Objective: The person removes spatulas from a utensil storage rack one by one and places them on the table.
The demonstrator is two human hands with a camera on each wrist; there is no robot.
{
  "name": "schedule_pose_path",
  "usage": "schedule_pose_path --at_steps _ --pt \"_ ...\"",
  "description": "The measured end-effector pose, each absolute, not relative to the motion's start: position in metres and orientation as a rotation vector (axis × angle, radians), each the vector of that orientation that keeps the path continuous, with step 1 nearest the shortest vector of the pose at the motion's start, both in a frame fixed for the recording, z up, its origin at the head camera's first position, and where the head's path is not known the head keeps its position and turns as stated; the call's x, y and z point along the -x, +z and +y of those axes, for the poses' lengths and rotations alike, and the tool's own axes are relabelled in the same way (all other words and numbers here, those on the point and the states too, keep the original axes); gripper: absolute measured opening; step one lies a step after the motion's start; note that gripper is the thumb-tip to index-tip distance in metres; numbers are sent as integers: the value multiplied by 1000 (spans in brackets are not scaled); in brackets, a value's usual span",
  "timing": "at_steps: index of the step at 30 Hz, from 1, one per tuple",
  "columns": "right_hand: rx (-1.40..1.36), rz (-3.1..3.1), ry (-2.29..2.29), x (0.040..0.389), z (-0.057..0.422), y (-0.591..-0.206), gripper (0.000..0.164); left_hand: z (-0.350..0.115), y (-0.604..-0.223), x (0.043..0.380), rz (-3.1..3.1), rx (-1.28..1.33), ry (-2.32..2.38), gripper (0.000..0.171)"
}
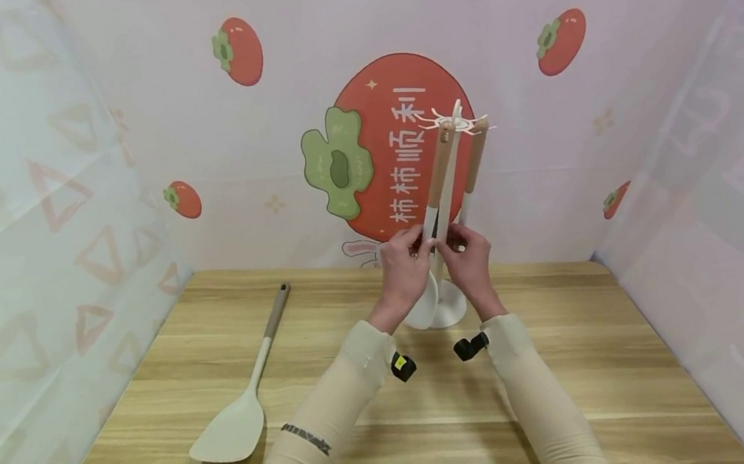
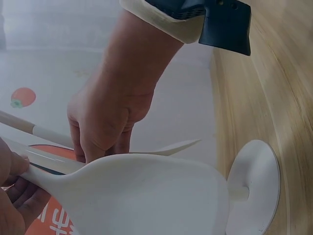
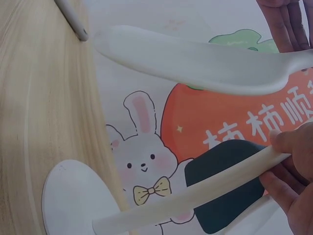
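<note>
A white utensil stand with a round base (image 1: 451, 307) and a top ring of curved hooks (image 1: 456, 124) stands upright on the table. My left hand (image 1: 404, 267) pinches the neck of a large white spoon (image 2: 146, 191), whose wooden handle (image 1: 442, 169) reaches up to the ring. The stand's pole (image 3: 195, 194) is held between the thumb and fingers of my right hand (image 1: 469, 259). Behind the pole shows a dark flat utensil head (image 3: 222, 157). A second wooden handle (image 1: 477, 157) hangs at the right of the ring; its lower part is largely hidden by my right hand.
A cream turner (image 1: 232, 431) with a grey-brown handle lies on the wooden table (image 1: 609, 404), left of my left arm. Printed cloth walls (image 1: 190, 115) close off the back and both sides, the back one close behind the stand.
</note>
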State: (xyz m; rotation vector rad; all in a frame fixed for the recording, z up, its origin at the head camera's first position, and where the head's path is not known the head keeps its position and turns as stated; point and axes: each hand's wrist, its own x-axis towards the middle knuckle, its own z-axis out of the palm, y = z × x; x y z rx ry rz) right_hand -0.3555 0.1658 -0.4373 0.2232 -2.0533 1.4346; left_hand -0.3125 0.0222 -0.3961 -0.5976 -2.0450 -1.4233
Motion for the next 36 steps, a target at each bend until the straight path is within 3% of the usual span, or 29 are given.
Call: schedule_pose_path --at_steps 36 --pt "-240 -2041 1425 356 168 -440 20 20 -394 302 -1993 632 -1486 22"
